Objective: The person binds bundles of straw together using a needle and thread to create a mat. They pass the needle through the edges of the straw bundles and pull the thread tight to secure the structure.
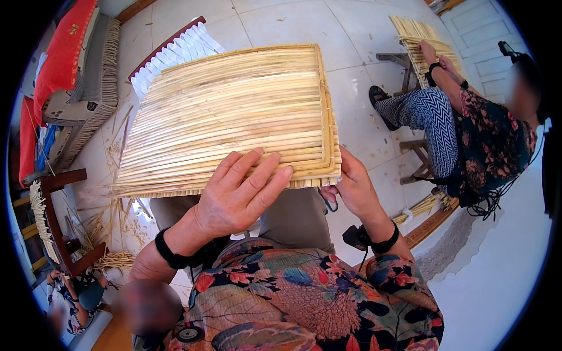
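A large panel of straw-coloured reed stalks [234, 111], laid side by side and edged with a stalk border, lies across my lap. My left hand [237, 190] rests on its near edge, fingers stretched out over the top stalks. At the near right corner my right hand [356, 184] is closed around the panel's edge, its fingertips partly hidden by it. Below that corner, beside the right fingers, hangs a dark cord loop [330, 203]. Cut stalk ends show along the near edge.
A co-worker at the right handles a similar reed panel [413, 35] on a wooden stand [398, 58]. Another person sits at lower left beside a dark wooden frame [64, 234]. Loose stalks [111, 225] litter the tiled floor. A sofa [96, 82] stands at far left.
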`<state>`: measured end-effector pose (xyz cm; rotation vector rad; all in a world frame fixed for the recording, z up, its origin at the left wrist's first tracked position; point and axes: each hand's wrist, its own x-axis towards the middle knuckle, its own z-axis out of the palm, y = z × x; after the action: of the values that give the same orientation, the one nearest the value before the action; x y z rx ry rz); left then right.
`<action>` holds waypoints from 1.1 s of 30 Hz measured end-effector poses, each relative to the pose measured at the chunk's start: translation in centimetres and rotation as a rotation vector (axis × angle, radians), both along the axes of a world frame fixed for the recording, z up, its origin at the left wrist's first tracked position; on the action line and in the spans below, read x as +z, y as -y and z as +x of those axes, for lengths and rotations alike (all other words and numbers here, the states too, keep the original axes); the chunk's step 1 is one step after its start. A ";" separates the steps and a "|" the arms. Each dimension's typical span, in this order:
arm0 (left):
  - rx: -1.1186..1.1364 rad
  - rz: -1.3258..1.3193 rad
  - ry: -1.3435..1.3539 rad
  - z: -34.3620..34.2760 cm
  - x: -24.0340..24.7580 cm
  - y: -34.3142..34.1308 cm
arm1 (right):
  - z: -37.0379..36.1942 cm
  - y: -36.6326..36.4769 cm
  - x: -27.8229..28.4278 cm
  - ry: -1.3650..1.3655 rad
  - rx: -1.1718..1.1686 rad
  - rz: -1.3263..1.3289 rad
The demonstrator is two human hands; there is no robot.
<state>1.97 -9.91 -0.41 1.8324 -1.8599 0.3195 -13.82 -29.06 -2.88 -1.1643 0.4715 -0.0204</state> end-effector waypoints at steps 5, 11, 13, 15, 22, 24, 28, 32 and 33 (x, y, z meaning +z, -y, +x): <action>0.008 -0.023 0.041 0.2 -0.4 -0.2 | 0.5 -0.5 1.4 -0.038 0.005 -0.095; 0.009 -0.009 0.042 0.1 -0.5 -0.2 | 0.7 -0.5 2.2 -0.071 0.014 0.058; 0.006 -0.031 0.040 0.1 -0.9 -0.1 | 0.8 -0.6 2.2 -0.060 -0.013 0.154; 0.005 -0.045 0.039 0.2 -1.3 0.1 | 0.8 -0.6 2.2 0.024 -0.067 0.344; -0.003 -0.030 0.046 -0.3 -2.4 -1.2 | -0.6 0.6 2.2 -0.163 0.145 0.060; 0.011 -0.040 0.048 -0.3 -3.3 -1.7 | -1.6 0.5 1.9 -0.120 -0.036 -1.120; 0.032 -0.039 0.024 -1.0 -4.0 -2.5 | -0.5 -0.2 5.2 0.302 0.023 -1.599; 0.010 -0.055 0.012 -1.0 -4.2 -2.4 | 1.5 -1.5 5.7 0.363 0.293 -1.624; 0.016 -0.066 0.014 -1.0 -4.1 -2.4 | 1.8 -1.5 5.5 0.386 0.302 -1.566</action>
<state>1.01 -7.47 -4.56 1.8059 -1.8224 0.3955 -11.99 -27.56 2.62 -2.6795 -0.1915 -0.4039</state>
